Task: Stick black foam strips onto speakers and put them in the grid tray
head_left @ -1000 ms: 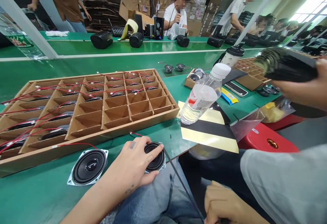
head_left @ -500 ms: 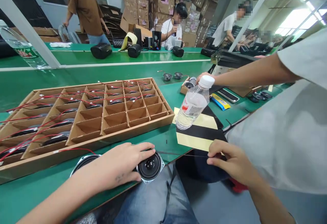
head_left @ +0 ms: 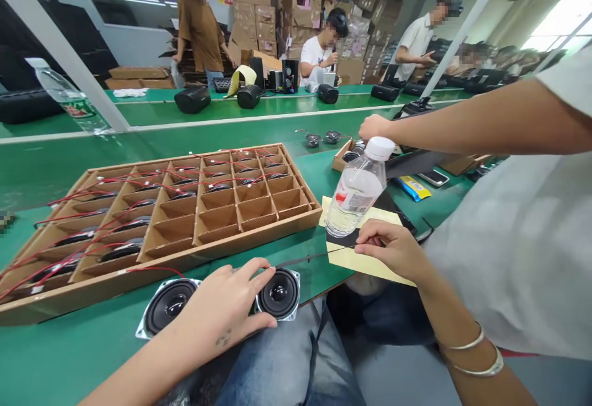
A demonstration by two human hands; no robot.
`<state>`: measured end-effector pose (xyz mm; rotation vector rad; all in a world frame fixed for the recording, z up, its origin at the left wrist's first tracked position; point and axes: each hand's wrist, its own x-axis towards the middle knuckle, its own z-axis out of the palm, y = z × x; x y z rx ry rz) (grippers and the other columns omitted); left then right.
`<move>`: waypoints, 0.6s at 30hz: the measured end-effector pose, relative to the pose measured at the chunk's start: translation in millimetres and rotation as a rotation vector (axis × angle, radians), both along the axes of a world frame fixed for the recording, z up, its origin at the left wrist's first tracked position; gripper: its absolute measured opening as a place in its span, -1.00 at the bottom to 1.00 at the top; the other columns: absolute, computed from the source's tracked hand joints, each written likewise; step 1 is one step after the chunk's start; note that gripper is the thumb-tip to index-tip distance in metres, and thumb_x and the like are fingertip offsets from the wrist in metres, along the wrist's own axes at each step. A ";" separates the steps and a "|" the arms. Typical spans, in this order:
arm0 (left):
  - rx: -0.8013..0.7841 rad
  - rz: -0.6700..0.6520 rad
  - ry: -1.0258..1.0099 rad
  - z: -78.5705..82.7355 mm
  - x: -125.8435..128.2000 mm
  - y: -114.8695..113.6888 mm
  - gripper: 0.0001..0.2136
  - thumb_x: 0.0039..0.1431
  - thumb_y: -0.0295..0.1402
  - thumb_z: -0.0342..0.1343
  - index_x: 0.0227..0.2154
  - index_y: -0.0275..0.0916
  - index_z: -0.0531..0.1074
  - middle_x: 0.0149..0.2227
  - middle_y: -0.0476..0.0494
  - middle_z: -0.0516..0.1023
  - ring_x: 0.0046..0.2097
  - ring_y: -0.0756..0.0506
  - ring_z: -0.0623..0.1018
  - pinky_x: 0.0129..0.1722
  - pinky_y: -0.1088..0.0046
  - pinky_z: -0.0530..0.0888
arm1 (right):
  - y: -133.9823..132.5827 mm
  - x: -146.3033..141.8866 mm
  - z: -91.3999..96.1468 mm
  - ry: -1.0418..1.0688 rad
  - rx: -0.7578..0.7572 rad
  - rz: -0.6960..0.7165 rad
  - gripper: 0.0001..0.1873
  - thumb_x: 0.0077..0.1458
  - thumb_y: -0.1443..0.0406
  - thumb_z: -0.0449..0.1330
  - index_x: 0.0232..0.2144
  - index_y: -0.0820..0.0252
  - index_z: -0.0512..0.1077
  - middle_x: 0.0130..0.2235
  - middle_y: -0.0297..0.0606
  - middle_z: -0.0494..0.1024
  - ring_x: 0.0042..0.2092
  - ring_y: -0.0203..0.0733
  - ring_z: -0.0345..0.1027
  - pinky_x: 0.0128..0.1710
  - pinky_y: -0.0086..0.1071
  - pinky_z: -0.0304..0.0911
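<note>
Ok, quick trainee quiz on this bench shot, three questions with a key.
1. Multiple choice: what does the right hand hold?
A) a thin black strip
B) a screwdriver
C) a pair of tweezers

2. True or false: the left hand touches a speaker that lies outside the divided cardboard tray.

3. Short answer: what colour are the wires running over the tray?

Key: 1 A; 2 true; 3 red.
</note>
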<state>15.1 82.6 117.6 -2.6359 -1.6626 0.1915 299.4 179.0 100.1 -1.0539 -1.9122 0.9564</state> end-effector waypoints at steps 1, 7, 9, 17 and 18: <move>0.005 0.006 -0.011 -1.4 -0.7 -1.3 -0.54 0.01 -0.14 0.14 0.00 -0.12 0.28 0.01 -0.09 0.35 -0.39 -0.09 0.46 -0.34 0.31 0.42 | -0.7 0.6 -1.0 -0.004 -0.001 0.003 -0.73 -0.10 0.14 0.29 -0.57 0.22 0.39 -0.51 -0.32 0.34 -0.52 -0.32 0.10 -0.56 -0.42 0.04; -0.013 0.032 -0.049 -2.9 -1.5 -2.3 -0.53 0.02 -0.12 0.13 0.00 -0.12 0.27 0.02 -0.08 0.34 -0.38 -0.09 0.44 -0.34 0.32 0.42 | -9.8 8.0 -8.7 -0.039 -0.020 0.020 -0.77 -0.06 0.19 0.27 -0.58 0.20 0.37 -0.50 -0.32 0.35 -0.49 -0.30 0.15 -0.52 -0.41 0.08; -0.019 0.029 -0.048 -2.2 -1.1 -0.8 -0.51 0.01 -0.12 0.14 0.01 -0.13 0.27 0.01 -0.09 0.35 -0.39 -0.09 0.44 -0.34 0.31 0.42 | -13.1 9.8 -11.1 -0.063 -0.024 0.010 -0.77 -0.05 0.20 0.26 -0.59 0.20 0.37 -0.51 -0.32 0.36 -0.50 -0.30 0.15 -0.52 -0.41 0.07; -0.042 -0.005 -0.047 1.5 1.6 4.4 -0.44 -0.02 -0.13 0.18 0.06 -0.14 0.23 -0.03 -0.10 0.38 -0.35 -0.11 0.46 -0.34 0.34 0.40 | -28.0 13.7 -16.8 -0.086 -0.062 0.022 -0.81 -0.05 0.26 0.25 -0.60 0.19 0.36 -0.52 -0.34 0.35 -0.49 -0.30 0.15 -0.51 -0.42 0.07; -0.043 -0.007 -0.043 2.2 2.2 5.0 -0.44 -0.02 -0.14 0.18 0.07 -0.13 0.23 -0.05 -0.10 0.38 -0.35 -0.11 0.46 -0.35 0.34 0.40 | -30.2 13.6 -16.7 -0.095 -0.066 0.017 -0.81 -0.06 0.26 0.25 -0.61 0.19 0.36 -0.53 -0.34 0.35 -0.49 -0.30 0.15 -0.51 -0.42 0.08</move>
